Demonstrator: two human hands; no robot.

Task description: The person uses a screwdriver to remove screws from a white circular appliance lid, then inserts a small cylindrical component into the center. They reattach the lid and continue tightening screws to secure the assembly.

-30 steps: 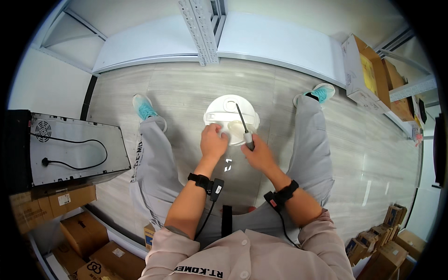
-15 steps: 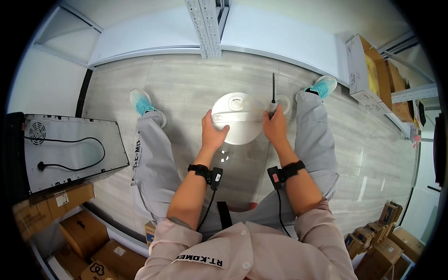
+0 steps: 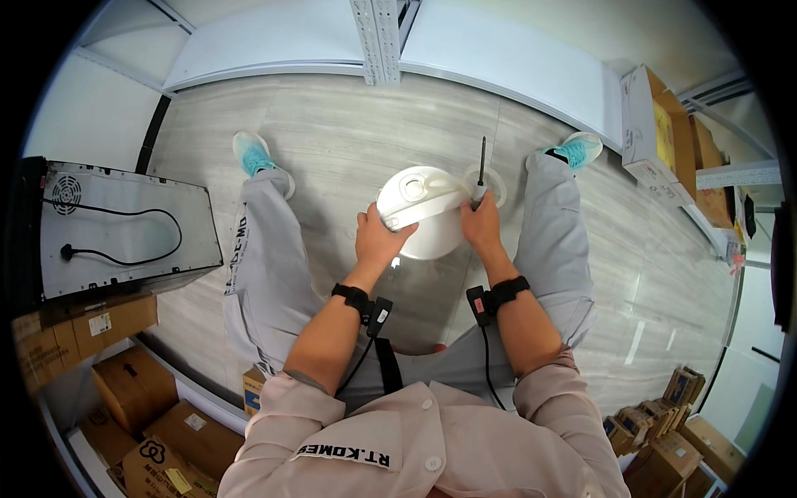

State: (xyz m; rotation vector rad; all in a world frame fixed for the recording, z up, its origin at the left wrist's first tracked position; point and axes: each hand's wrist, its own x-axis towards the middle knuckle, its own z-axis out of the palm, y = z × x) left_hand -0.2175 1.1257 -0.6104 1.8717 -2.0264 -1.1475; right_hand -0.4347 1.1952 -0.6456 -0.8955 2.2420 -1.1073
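**Screwdriver held at the rim of a round white appliance**

A person sits on the floor (image 3: 349,141) with legs spread, and a round white appliance (image 3: 423,212) with a moulded handle on its upper face rests between the knees. The left hand (image 3: 378,241) lies against its near left edge, grip spread and pressed onto the shell to steady it. The right hand (image 3: 483,228) has its grip pinched around the light handle of a screwdriver (image 3: 481,178), whose dark shaft points away from the body, just beside the appliance's right rim. The tip sits over a small pale ring on the floor, not on the appliance; whether it touches anything I cannot tell.

By my reading the work is at an early or middle stage: the shell looks closed and whole, with no loose screws or parts visible.

A grey metal box (image 3: 116,228) with a black cord lies to the left, and cardboard boxes (image 3: 133,398) stand nearer.
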